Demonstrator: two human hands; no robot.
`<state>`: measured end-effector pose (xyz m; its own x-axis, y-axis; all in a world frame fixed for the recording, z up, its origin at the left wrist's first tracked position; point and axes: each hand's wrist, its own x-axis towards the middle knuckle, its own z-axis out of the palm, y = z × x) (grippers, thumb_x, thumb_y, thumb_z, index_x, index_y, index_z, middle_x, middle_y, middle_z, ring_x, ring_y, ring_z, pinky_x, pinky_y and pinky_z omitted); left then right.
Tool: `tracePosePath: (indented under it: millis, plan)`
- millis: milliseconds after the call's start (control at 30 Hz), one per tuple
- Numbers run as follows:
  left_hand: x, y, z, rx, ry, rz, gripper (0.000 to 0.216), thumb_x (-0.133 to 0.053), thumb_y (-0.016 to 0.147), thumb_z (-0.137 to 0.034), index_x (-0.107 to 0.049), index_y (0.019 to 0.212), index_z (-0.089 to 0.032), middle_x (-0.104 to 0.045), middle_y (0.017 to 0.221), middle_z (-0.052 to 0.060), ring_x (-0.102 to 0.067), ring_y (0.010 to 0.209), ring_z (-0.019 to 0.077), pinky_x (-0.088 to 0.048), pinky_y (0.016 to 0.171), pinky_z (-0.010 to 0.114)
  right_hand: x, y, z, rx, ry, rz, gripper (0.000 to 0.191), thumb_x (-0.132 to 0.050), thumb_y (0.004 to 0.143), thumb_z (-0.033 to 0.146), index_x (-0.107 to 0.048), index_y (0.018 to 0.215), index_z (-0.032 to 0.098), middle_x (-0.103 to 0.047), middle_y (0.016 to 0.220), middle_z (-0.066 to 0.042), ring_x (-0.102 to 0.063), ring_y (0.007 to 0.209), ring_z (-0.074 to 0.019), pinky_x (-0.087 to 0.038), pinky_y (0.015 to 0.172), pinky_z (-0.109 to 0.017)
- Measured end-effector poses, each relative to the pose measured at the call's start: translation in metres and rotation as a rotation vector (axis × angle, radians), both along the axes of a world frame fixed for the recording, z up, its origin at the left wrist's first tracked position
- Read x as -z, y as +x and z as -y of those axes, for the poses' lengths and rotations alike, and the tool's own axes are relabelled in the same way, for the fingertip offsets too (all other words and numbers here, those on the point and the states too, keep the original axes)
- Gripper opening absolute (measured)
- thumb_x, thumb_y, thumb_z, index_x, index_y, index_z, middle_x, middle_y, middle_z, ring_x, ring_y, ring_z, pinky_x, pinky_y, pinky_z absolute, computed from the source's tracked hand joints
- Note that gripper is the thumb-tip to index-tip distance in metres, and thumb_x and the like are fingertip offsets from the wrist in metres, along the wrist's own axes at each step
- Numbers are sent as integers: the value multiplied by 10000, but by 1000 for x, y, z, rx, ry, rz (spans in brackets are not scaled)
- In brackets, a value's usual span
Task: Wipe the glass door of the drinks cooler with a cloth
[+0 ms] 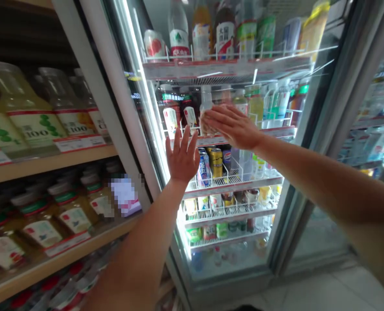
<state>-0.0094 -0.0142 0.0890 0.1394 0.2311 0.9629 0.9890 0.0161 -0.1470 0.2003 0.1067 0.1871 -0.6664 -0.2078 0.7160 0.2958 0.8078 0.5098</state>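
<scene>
My right hand (232, 125) reaches into the lit glass-door cooler (321, 112). Its fingers are straight, close together and grip nothing. They lie at a clear plastic bottle with a pale label (206, 103) on the second white wire shelf (276, 131), but my palm hides whether I touch it. My left hand (182, 157) is flat and empty, fingers fanned apart, before a blue can (204, 169) and a gold can (216, 162) whose print is too blurred to read. On the wooden shelf (49, 164) at left, the yellow juice jars (33, 125) read "100".
</scene>
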Motion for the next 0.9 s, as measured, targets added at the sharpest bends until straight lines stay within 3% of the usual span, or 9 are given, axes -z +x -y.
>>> tracePosePath:
  millis: [133,233,300,367,467,600,700,800,900]
  plan:
    - [0,-2,-2,16,22,-28,603,-477,980,-257,-388,1576,-273,-346,1649,39,-169,1585,248,-60,1323,555,2,8,-17,14,-38,-318,572,-363,1037,214,-343,1602,301,-415,1645,1,-307,1558,-238,-254,1299,-508]
    - [1,-2,-4,52,-1,-7,615,-476,979,-242,-372,1585,-265,-329,1660,42,-161,1589,259,-25,1322,558,43,7,-17,4,-51,-449,555,-339,1051,204,-343,1604,264,-427,1637,-33,-289,1566,-238,-280,1293,-498]
    - [1,-3,-5,76,-12,5,626,-475,976,-236,-360,1590,-272,-318,1666,37,-158,1591,263,-13,1320,565,78,8,-11,17,-58,-347,588,-363,1053,199,-284,1622,325,-453,1620,-10,-304,1560,-228,-298,1290,-501]
    - [0,-3,-5,79,-11,-4,623,-471,976,-235,-363,1589,-268,-319,1666,37,-159,1591,262,-19,1320,570,99,13,-5,8,-40,-196,625,-408,1047,179,-258,1624,366,-480,1603,9,-343,1543,-209,-317,1289,-476]
    - [0,-3,-6,71,-2,-19,610,-465,978,-237,-375,1581,-260,-322,1666,39,-162,1590,264,-41,1318,582,96,22,-1,26,-42,-94,616,-432,1047,166,-297,1608,382,-488,1597,27,-372,1528,-196,-329,1286,-456]
    - [0,-3,-6,82,-10,5,602,-453,985,-240,-374,1581,-267,-323,1666,41,-148,1592,261,-30,1318,591,84,27,-3,112,-143,-304,591,-371,1052,145,-320,1607,344,-456,1619,8,-331,1548,-232,-309,1290,-510]
    - [1,-4,-8,90,-9,-1,606,-451,992,-247,-358,1590,-274,-315,1669,40,-137,1593,257,-23,1317,591,116,24,1,101,-165,-400,643,-362,1045,119,-230,1633,344,-413,1644,-3,-293,1563,-243,-320,1288,-511]
    - [2,-5,-9,83,11,-23,622,-463,991,-248,-337,1598,-287,-296,1674,31,-131,1593,246,-34,1321,574,155,25,6,41,-83,-183,719,-425,1036,105,-153,1634,397,-473,1605,29,-356,1535,-195,-357,1276,-455]
    - [2,-4,-10,69,34,-28,625,-475,981,-240,-350,1592,-279,-314,1667,33,-152,1591,250,-49,1321,578,153,33,2,32,-38,6,747,-482,1028,113,-157,1625,424,-510,1575,66,-413,1502,-165,-376,1265,-427]
